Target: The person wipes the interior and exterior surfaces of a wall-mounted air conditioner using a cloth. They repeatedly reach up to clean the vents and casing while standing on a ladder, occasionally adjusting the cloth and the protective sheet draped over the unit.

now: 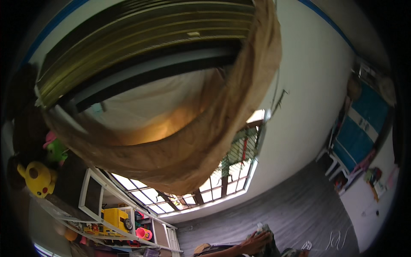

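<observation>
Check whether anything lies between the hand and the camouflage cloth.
Nothing visible does. The hand rests directly on the camouflage cloth at the picture's bottom edge, with no gap showing between them.

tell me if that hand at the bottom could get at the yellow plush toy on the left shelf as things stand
Probably not. The hand rests low on a grey bed, gripping something pale; the yellow plush toy sits far off on the white shelf, though nothing lies between them.

No packages, labels, signs or screens can be made out here; the small colourful things on the white shelf at lower left are too blurred to tell.
</observation>
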### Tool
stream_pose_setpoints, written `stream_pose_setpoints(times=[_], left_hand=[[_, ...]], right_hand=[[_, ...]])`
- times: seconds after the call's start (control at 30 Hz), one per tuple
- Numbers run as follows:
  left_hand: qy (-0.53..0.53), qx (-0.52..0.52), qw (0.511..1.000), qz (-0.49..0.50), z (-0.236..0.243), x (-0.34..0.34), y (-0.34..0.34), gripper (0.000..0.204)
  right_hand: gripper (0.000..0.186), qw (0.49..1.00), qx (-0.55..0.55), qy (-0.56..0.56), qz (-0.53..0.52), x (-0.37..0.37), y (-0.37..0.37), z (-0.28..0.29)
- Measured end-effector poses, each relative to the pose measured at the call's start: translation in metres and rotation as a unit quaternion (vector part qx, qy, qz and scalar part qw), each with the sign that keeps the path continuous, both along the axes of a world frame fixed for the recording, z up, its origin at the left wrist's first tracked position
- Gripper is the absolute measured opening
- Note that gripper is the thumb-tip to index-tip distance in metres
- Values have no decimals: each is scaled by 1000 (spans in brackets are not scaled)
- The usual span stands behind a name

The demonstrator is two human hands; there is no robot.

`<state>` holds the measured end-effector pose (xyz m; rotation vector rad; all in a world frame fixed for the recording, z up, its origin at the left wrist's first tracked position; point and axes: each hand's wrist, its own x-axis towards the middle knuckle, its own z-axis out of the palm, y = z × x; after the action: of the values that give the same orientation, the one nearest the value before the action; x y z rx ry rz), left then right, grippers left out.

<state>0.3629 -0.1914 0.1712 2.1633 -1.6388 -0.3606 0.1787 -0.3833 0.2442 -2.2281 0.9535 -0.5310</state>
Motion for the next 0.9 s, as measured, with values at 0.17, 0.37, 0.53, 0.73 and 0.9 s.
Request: stream_pose_setpoints(times=[0.17,0.37,0.53,0.73,0.9], left_hand=[[-44,-112,992,37,30,26,11,74],[207,-403,882,127,163,65,42,79],[208,-391,896,-29,182,100,54,61],[350,-291,881,128,68,119,106,59],[535,-385,719,220,121,123,199,61]], right_hand=[[21,992,58,-102,52,101,13,79],[25,943,153,-263,133,192,36,176],[28,870,255,-383,173,233,49,241],[32,769,350,-491,212,272,63,296],[35,619,455,-569,293,297,59,301]])
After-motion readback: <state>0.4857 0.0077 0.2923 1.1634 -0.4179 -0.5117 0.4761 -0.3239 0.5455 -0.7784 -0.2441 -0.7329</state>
